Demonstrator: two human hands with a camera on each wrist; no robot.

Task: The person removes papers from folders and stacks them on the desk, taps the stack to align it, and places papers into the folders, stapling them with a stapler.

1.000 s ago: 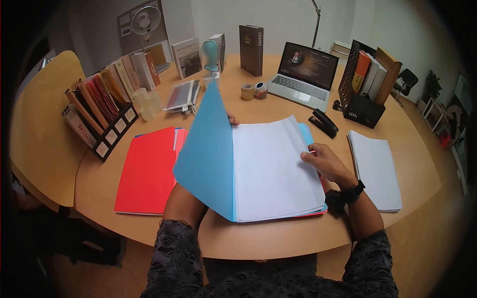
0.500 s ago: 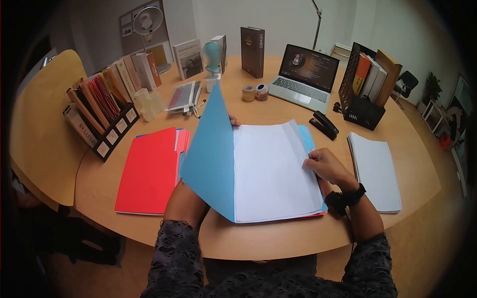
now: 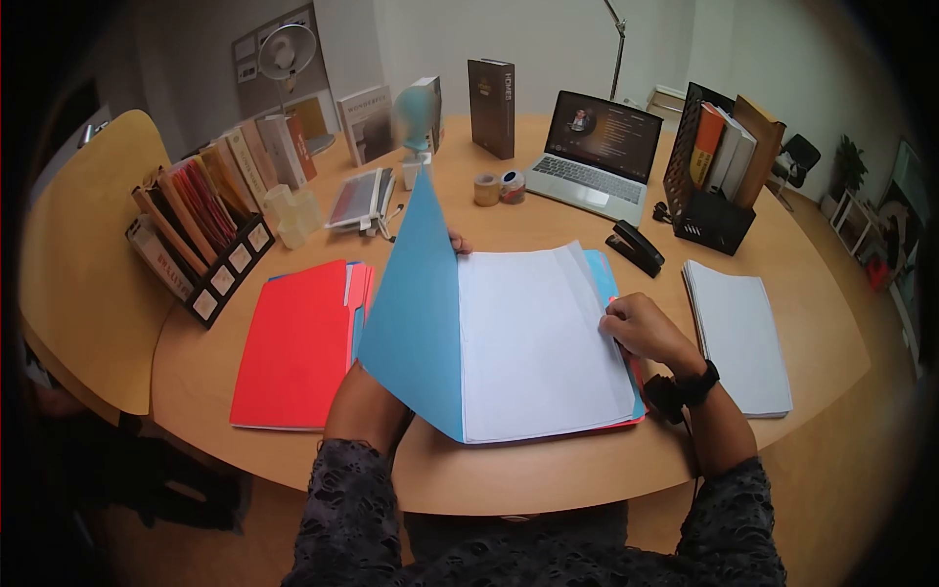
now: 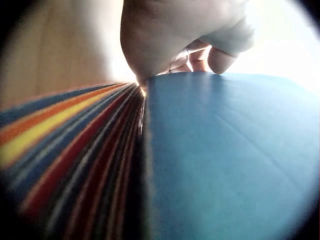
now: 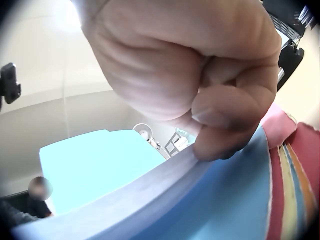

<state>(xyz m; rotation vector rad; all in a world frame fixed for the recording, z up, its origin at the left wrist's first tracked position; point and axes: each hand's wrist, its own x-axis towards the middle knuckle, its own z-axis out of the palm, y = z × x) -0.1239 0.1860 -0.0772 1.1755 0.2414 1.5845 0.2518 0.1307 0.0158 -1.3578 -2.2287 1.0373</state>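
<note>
A light blue folder (image 3: 411,313) stands open, its cover raised at the left and white papers (image 3: 538,342) lying inside at the right. My left hand (image 3: 459,242) is mostly hidden behind that cover; in the left wrist view, the left hand (image 4: 185,35) grips the top edge of the blue folder (image 4: 225,150). At the papers' right edge, my right hand (image 3: 649,329) pinches the sheets with curled fingers. The right wrist view shows the right hand (image 5: 200,65) with thumb and fingertips on the edge of the papers (image 5: 145,192). Coloured folder layers (image 5: 292,185) lie underneath.
Red folders (image 3: 289,347) lie at the left, a white paper stack (image 3: 738,338) at the right. Beyond are a black stapler (image 3: 636,248), tape rolls (image 3: 486,190), a laptop (image 3: 587,186), a black file holder (image 3: 714,220) and a rack of folders and books (image 3: 230,264).
My right hand has shifted slightly down and right, its thumb moving from the sheet's surface to its edge as the fingers curled. The blue cover's lower left corner has moved slightly right.
</note>
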